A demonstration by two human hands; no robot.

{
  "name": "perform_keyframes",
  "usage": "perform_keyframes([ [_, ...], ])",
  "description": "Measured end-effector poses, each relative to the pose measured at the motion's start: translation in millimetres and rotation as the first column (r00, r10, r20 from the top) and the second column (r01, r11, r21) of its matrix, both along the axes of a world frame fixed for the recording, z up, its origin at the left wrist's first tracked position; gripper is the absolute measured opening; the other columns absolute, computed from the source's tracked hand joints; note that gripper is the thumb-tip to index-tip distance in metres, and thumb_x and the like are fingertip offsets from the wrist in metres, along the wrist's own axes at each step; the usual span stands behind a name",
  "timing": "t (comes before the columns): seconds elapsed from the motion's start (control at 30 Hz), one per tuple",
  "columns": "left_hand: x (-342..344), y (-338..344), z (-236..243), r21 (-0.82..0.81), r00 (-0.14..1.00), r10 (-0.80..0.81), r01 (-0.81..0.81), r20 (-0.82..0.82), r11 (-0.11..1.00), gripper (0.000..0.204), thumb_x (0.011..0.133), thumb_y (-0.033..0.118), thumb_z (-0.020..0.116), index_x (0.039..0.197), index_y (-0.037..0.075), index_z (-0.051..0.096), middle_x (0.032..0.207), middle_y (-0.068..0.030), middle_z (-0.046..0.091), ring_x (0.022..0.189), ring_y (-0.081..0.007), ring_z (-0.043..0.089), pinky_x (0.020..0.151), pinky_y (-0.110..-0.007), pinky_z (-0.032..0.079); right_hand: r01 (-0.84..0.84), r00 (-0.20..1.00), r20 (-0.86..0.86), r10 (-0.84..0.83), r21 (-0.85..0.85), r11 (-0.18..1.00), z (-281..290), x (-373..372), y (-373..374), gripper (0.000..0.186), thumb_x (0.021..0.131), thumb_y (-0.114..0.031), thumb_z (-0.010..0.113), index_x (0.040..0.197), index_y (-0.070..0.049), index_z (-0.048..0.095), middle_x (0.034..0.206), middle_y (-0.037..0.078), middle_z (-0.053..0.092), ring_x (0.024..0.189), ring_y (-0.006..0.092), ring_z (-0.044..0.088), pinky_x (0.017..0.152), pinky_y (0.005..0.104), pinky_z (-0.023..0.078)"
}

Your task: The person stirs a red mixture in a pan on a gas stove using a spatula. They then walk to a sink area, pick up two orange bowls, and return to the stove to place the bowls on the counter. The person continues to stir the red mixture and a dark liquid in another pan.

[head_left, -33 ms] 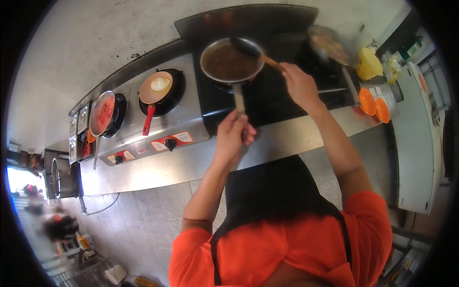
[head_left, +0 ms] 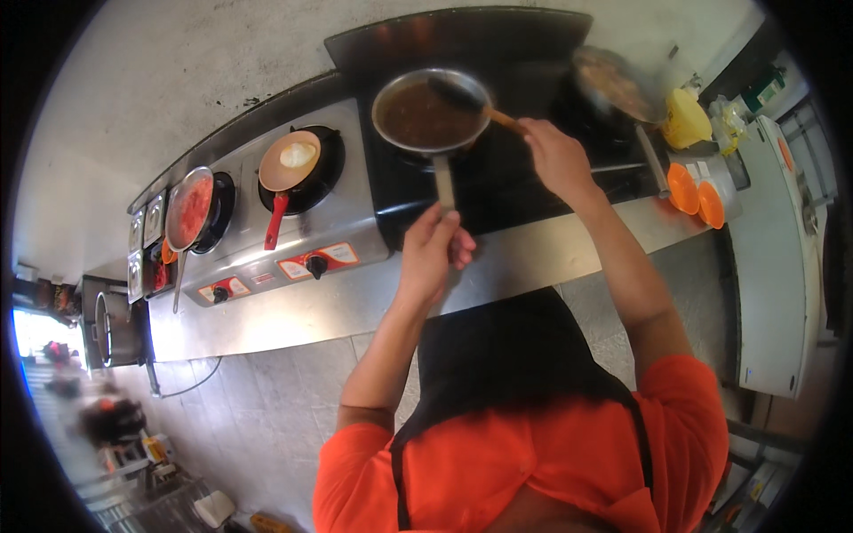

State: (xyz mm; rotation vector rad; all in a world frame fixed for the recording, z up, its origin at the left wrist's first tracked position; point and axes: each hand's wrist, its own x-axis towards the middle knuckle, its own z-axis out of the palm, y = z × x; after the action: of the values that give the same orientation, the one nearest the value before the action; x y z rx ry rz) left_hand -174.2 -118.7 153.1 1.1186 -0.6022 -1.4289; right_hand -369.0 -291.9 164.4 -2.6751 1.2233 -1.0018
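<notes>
My left hand (head_left: 433,244) is closed around the end of a long-handled pan (head_left: 443,182), which sits over the dark middle part of the stove. Brown liquid (head_left: 413,120) with small bits fills much of this pan. From the right, my right hand (head_left: 558,158) grips the wooden handle of a dark-headed cooking spoon (head_left: 506,121). The spoon's head lies in the liquid near the pan's far right side, partly sunk and blurred, so its exact shape is unclear.
Left on the steel stove are a tan pan (head_left: 281,179) with a red handle and something white inside, and a pan of red food (head_left: 188,213). Back right, a steaming pan (head_left: 613,87) holds brownish pieces. Beside it stand a yellow container (head_left: 685,119) and orange bowls (head_left: 682,188).
The spoon's head has dipped lower into the brown liquid, and its handle has shifted slightly. Both hands stay in nearly the same place.
</notes>
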Motion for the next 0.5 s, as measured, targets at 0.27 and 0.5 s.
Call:
perform_keyframes([
  [0.27,2.3,7.1,3.0,0.075,0.999,0.04,-0.038,-0.029,0.996,0.038,0.099,0.036,0.049,0.117,0.002,0.051,0.067,-0.0071,0.059,0.051,-0.012,0.052,0.046,-0.023,0.038,0.061,0.997,0.047,-0.065,0.094,0.994,6.7,4.1,5.0,0.024,0.093,-0.013,0.055,0.116,-0.008,0.059,0.112,0.013,0.063,0.094,0.0368,0.062,0.079,0.0422,0.051],
  [0.5,-27.8,44.9,-32.3,0.158,0.989,-0.134,0.142,-0.059,0.977,0.047,0.1,0.036,0.049,0.131,0.002,0.047,0.07,-0.0061,0.059,0.054,-0.0099,0.052,0.047,-0.021,0.04,0.071,0.996,0.046,-0.076,0.104,0.992,2.2,-5.0,2.1,0.025,0.092,-0.011,0.054,0.116,-0.008,0.058,0.111,0.013,0.063,0.092,0.0356,0.063,0.079,0.0445,0.051],
])
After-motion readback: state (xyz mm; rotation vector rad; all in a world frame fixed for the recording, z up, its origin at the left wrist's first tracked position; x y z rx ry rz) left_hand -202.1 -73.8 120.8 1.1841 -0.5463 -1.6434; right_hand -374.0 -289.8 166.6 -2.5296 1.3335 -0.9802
